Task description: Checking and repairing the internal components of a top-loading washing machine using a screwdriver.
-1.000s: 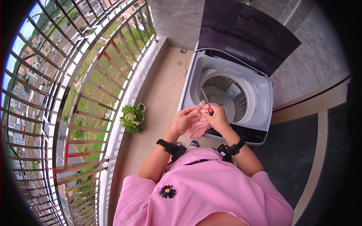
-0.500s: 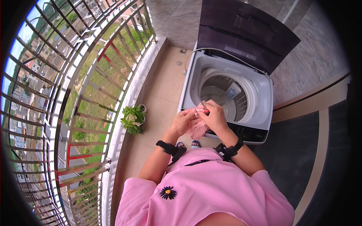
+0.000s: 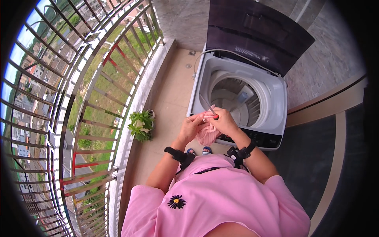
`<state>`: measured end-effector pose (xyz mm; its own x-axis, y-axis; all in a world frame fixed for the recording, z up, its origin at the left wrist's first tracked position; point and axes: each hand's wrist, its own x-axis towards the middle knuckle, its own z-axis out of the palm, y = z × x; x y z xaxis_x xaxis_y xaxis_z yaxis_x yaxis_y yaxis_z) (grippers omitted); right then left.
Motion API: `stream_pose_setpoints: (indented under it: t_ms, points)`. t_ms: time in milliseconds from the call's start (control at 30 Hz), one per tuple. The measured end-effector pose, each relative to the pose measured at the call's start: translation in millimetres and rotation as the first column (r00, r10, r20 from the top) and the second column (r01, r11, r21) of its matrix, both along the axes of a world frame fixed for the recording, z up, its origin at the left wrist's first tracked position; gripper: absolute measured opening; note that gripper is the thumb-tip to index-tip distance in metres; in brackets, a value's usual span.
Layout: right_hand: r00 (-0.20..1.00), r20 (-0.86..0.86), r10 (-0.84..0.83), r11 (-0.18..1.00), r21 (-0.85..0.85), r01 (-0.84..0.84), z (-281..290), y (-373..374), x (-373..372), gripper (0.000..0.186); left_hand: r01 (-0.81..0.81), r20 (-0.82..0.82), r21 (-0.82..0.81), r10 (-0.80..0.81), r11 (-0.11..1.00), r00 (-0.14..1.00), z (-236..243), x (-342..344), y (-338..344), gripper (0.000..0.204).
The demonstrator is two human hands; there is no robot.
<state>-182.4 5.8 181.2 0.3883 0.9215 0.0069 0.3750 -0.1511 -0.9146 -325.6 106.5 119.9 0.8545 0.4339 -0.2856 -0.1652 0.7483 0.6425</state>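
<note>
Both hands meet above the front edge of a top-loading washing machine (image 3: 278,98). My left hand (image 3: 191,125) is closed, pinching a pink ribbed cloth (image 3: 207,135) that hangs below the fingers. My right hand (image 3: 225,122) is closed around a slim tool with a metal shaft (image 3: 207,103) and a red and black end (image 3: 216,117); its exact kind is unclear. The shaft points up and to the left, away from me. Right-hand fingers also touch the upper part of the cloth, where a small white spot shows between the hands.
The machine's dark lid (image 3: 252,33) stands raised, and a pale blue piece (image 3: 242,96) shows inside its drum (image 3: 227,93). A potted plant (image 3: 140,125) sits left, beside the balcony railing (image 3: 94,136). A dark panel (image 3: 312,158) lies at right.
The tool's shaft has swung out and now shows long, pointing up-left. My right hand has turned slightly and shifted down; the left still pinches the cloth.
</note>
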Motion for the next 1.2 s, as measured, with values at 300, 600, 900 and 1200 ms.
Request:
stream_pose_setpoints:
  t_ms: [300,600,900,1200]
  points:
    - [0.913,0.358,-0.198,0.968,-0.075,0.239,5,-6,-8,0.018,0.089,0.026,-0.176,-0.086,0.980,0.996,-20,-2,8,0.037]
    - [0.874,0.407,-0.264,0.964,0.105,0.242,-21,7,-24,0.014,0.023,0.003,-0.079,-0.023,0.997,1.000,-21,4,5,0.034]
    - [0.973,0.221,0.063,0.997,-0.062,-0.051,-9,-6,3,0.018,0.065,-0.094,0.041,-0.061,0.997,0.994,-8,0,12,0.035]
    - [0.844,0.510,-0.166,0.986,0.063,0.156,-2,-5,-25,0.020,0.057,0.010,-0.071,-0.057,0.996,0.998,-22,5,7,0.034]
